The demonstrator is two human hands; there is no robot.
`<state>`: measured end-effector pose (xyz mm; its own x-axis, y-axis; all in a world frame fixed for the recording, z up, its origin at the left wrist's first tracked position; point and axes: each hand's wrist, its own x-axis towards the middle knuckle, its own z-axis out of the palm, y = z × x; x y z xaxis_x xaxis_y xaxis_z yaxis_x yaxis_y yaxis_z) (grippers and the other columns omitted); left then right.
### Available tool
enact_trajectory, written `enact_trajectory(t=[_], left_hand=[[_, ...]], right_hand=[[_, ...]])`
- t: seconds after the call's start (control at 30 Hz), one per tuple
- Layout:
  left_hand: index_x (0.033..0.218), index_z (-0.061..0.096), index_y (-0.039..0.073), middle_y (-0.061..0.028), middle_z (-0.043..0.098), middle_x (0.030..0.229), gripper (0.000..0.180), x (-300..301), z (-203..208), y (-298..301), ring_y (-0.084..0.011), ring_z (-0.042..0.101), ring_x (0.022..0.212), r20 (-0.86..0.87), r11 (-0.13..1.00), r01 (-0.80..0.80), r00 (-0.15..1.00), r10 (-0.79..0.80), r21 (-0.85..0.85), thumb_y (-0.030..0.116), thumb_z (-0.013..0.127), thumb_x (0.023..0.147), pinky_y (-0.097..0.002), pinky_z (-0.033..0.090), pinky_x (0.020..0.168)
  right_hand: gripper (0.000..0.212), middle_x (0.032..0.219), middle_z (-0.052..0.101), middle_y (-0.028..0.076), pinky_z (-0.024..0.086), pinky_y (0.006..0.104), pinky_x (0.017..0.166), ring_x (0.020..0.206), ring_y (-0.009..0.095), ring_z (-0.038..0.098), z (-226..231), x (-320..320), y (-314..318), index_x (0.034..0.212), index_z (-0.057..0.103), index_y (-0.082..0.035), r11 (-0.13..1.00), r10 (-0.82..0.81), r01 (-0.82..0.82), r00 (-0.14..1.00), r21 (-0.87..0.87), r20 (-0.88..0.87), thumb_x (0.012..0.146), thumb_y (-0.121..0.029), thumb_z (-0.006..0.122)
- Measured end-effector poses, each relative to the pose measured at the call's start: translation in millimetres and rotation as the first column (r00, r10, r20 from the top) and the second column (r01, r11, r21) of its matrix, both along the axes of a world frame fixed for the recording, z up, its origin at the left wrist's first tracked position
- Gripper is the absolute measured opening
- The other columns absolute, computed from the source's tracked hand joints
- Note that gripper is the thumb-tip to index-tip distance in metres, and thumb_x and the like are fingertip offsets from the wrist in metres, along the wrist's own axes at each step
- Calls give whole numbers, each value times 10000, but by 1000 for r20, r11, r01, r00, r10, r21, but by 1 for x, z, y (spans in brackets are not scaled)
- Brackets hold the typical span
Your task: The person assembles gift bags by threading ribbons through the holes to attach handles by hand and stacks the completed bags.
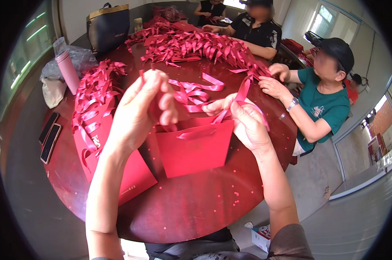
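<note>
A red paper gift bag (194,149) stands upright in front of me, a ribbon running through its top edge. At its right top corner, my right hand (247,119) is closed on a pink ribbon (242,93), its loose tail hanging beside the wrist. My left hand (145,106) is raised above the bag's left corner, fingers curled round a dark red strip of ribbon that shows above and below them; its fingertips are partly blurred. Loose pink ribbons (194,93) lie on the table just behind the bag.
Overlapping red bags with ribbons (96,99) line the left; a large heap of them (204,45) fills the back. Two phones (51,143), a pink bottle (67,71) and a dark tote (108,28) sit around the round table (183,216). A co-worker (321,93) handles ribbons at right.
</note>
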<state>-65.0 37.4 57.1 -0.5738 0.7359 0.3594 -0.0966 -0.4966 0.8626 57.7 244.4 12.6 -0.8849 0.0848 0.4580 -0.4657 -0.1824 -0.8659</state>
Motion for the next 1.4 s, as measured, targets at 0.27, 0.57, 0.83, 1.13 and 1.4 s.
enact_trajectory(t=[0.27, 0.57, 0.83, 1.13, 1.4], left_hand=[[893, 480, 95, 67, 289, 605, 278, -2, 6, -7, -40, 246, 461, -56, 999, -21, 998, 23, 36, 316, 406, 1046, -233, 290, 470], [889, 480, 105, 56, 285, 627, 311, 7, 9, -3, -46, 219, 464, -13, 988, -151, 988, 151, -16, 359, 393, 1046, -230, 267, 464], [874, 464, 78, -22, 425, 766, 345, -15, 6, -10, -168, 473, 698, 82, 987, 104, 990, -115, 126, 384, 428, 1028, -381, 471, 798], [845, 546, 56, -225, 590, 1145, 359, -30, 0, -11, -347, 584, 1092, 320, 920, 273, 877, -358, 279, 376, 494, 999, -490, 466, 966], [843, 537, 59, -235, 599, 1140, 369, -33, -2, -11, -364, 595, 1077, 364, 946, 211, 884, -292, 248, 391, 491, 997, -475, 477, 951]], right_hand=[[170, 1021, 658, 145, 464, 455, 972, 1065, 296, 631, 4, 1, 8, 1034, 511, -71, 979, 2, -19, 997, -201, -82, 1028, -225, 440], [210, 991, 657, 134, 475, 460, 958, 1032, 307, 637, 2, 1, 18, 1064, 532, -66, 944, -9, -36, 991, -327, -135, 1029, -253, 442], [267, 929, 664, 157, 502, 449, 929, 944, 303, 658, -1, 0, 20, 1038, 546, -18, 918, -63, -5, 985, -396, -158, 1025, -265, 445], [277, 1013, 654, 183, 471, 461, 994, 1032, 322, 634, -4, 1, 21, 1059, 540, -8, 912, -22, -28, 993, -410, -117, 1030, -263, 436], [388, 1268, 576, 165, 390, 331, 1040, 1183, 196, 541, -9, -5, -11, 1264, 502, 55, 997, -78, 74, 988, 33, 137, 931, -119, 597]])
